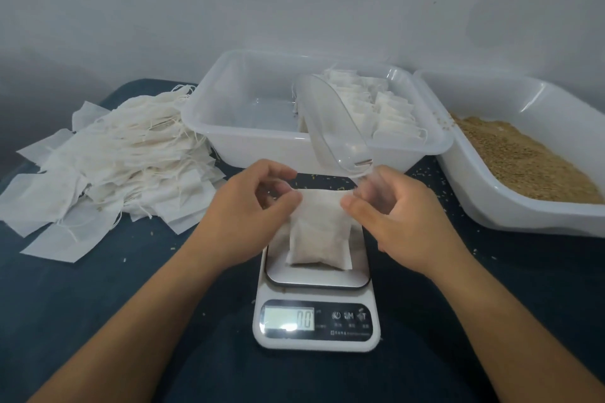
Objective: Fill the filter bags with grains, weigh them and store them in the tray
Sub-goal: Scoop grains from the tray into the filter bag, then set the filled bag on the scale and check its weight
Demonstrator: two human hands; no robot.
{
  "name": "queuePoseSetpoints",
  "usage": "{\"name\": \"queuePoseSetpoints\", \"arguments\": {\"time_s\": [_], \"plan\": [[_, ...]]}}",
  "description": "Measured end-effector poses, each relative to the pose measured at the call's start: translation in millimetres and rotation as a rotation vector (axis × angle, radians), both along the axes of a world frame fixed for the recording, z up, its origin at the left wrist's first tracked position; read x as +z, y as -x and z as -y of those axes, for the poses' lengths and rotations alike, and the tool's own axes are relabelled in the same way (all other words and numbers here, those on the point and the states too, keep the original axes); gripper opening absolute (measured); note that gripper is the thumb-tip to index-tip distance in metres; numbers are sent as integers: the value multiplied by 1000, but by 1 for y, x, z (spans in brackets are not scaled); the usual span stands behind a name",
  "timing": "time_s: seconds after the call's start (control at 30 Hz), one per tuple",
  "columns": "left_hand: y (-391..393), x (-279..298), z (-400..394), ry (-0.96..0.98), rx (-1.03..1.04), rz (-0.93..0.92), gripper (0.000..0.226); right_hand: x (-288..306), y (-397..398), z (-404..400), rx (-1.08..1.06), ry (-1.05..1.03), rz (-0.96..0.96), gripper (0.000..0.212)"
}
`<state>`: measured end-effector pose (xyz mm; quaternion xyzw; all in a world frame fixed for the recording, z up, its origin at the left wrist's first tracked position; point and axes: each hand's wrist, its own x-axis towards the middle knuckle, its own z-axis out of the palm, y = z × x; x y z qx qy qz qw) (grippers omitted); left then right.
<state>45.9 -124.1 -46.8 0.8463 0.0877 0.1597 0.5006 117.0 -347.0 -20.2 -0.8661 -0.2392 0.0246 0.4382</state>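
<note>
A filled white filter bag (319, 239) hangs over the platform of a white kitchen scale (316, 307), whose display reads 0.0. My left hand (248, 216) pinches the bag's top left edge. My right hand (396, 216) pinches the top right edge and also grips the handle of a clear plastic scoop (334, 121), which points up and away over the tray. The storage tray (209, 127) behind the scale holds rows of filled bags (376, 108) on its right side. A second tray (510, 206) at the right holds brown grains (523, 160).
A loose heap of empty filter bags (108, 160) with strings lies on the dark blue cloth at the left. Stray grains are scattered on the cloth around the scale and trays. A pale wall stands close behind the trays.
</note>
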Motion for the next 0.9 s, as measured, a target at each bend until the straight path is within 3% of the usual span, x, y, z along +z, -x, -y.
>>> {"name": "queuePoseSetpoints", "arguments": {"time_s": [0.13,0.2,0.4,0.67,0.77,0.9], "plan": [[-3,-2,-5,1,78,61,16,2,-5,6,-76,63,179,40],[-5,-2,-7,27,122,68,16,4,-7,8,-134,0,191,39],[-9,-2,-17,117,258,110,10,9,-14,13,-226,-198,254,19],[-13,-3,-28,161,317,123,9,5,-25,15,-238,-268,272,18],[-14,-3,-27,157,308,119,9,4,-25,14,-243,-257,265,11],[-14,-2,-25,152,276,107,7,2,-24,12,-246,-178,209,19]]}}
